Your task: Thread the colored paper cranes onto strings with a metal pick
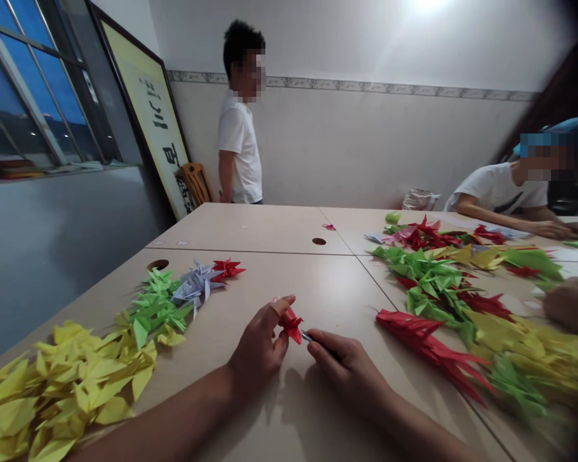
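Observation:
My left hand (261, 350) pinches a small red origami crane (292, 326) between its fingertips, above the pale tabletop (289, 282). My right hand (344, 367) grips a thin dark tool (318, 343), and its metal tip reaches the crane. To my left lie heaps of yellow paper cranes (65, 391), green paper cranes (157, 308), a pale lilac crane group (197, 285) and a red crane (228, 268). To my right lies a long mixed row of red, green and yellow paper cranes (453, 308).
A seated person (501, 192) works at the far right, and another person's hand (571, 305) rests at the right edge. A standing person (239, 128) is beyond the table. Round holes (318, 241) mark the tabletop. A framed calligraphy work (157, 122) leans on the wall.

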Demonstrator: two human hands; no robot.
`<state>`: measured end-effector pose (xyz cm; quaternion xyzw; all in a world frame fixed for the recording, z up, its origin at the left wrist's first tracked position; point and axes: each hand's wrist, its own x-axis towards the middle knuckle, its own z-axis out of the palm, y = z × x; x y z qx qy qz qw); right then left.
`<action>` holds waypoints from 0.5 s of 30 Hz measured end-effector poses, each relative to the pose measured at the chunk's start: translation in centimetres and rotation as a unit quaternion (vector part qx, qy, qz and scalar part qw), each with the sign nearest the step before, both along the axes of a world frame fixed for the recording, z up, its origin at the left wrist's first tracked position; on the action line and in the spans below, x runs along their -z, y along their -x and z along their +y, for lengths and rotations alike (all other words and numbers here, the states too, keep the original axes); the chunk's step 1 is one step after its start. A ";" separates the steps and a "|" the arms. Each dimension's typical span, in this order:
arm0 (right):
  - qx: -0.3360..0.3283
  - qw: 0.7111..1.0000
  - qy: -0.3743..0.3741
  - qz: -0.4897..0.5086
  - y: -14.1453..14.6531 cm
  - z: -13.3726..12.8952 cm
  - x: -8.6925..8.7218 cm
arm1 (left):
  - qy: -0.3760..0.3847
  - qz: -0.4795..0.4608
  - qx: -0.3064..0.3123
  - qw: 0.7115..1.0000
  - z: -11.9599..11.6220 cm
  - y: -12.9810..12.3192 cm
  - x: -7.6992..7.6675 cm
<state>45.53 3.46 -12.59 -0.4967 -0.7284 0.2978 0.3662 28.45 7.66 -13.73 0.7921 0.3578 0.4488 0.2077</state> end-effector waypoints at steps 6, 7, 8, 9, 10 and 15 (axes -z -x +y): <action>-0.034 0.999 0.009 0.028 0.0 0.1 -0.2 | -0.052 0.034 0.033 0.998 -0.1 -0.2 0.3; -0.032 0.999 0.010 0.027 0.0 0.1 -0.1 | -0.047 0.034 0.035 0.998 -0.2 -0.2 0.3; -0.029 0.999 0.010 0.025 0.0 0.1 -0.1 | -0.038 0.033 0.036 0.998 -0.2 -0.2 0.2; -0.025 0.999 0.008 0.024 0.0 0.1 0.0 | -0.026 0.030 0.036 0.999 -0.3 -0.3 0.2; -0.021 1.000 0.007 0.021 0.0 0.1 0.0 | -0.010 0.025 0.034 0.999 -0.3 -0.3 0.1; 0.012 0.999 -0.005 0.039 -0.1 0.0 0.1 | 0.103 -0.039 0.021 0.994 -0.7 -0.4 -0.4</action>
